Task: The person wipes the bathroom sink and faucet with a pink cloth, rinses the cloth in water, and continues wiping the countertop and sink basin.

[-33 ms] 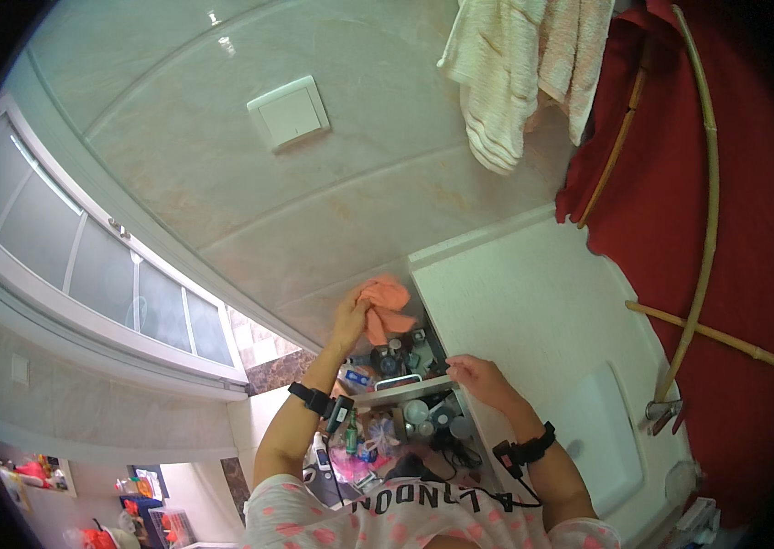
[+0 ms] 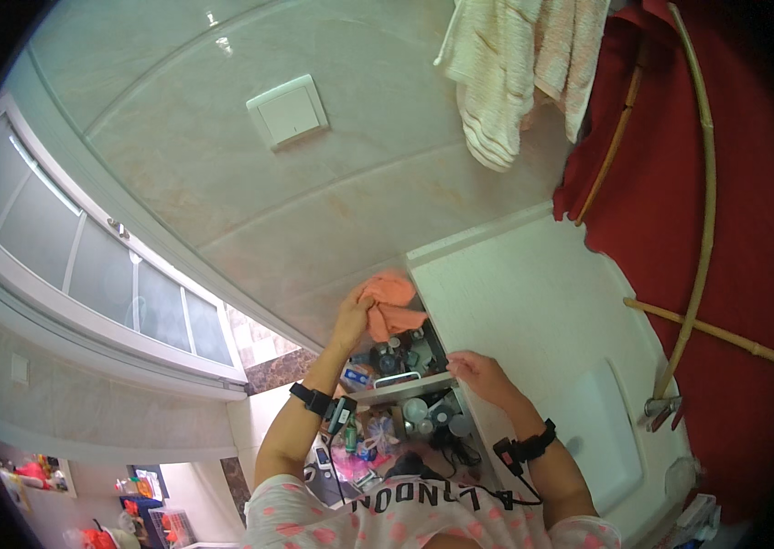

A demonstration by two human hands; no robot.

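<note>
My left hand (image 2: 350, 320) is closed on a crumpled orange cloth (image 2: 391, 306), held up against the wall side above the far end of an open upper drawer (image 2: 375, 392). Small bottles and jars (image 2: 390, 359) fill that drawer, partly covered by the cloth. At the drawer's right front corner, beside the white countertop (image 2: 506, 297), my right hand (image 2: 483, 377) has its fingers bent together and touching the drawer front. Its fingertips are partly hidden. Both my wrists carry black straps with small devices.
Below the drawer, a lower storage space holds jars (image 2: 416, 410), a green bottle (image 2: 350, 437) and bags. A white basin (image 2: 602, 439) with a faucet (image 2: 661, 412) lies right. Bamboo poles (image 2: 709, 174), red fabric (image 2: 757, 229) and hanging towels (image 2: 497, 91) are beyond. A sliding door (image 2: 103, 247) stands left.
The orange cloth has shifted slightly right, and its lower part spreads farther over the drawer. My left hand moves a little with it; the right hand stays at the drawer corner.
</note>
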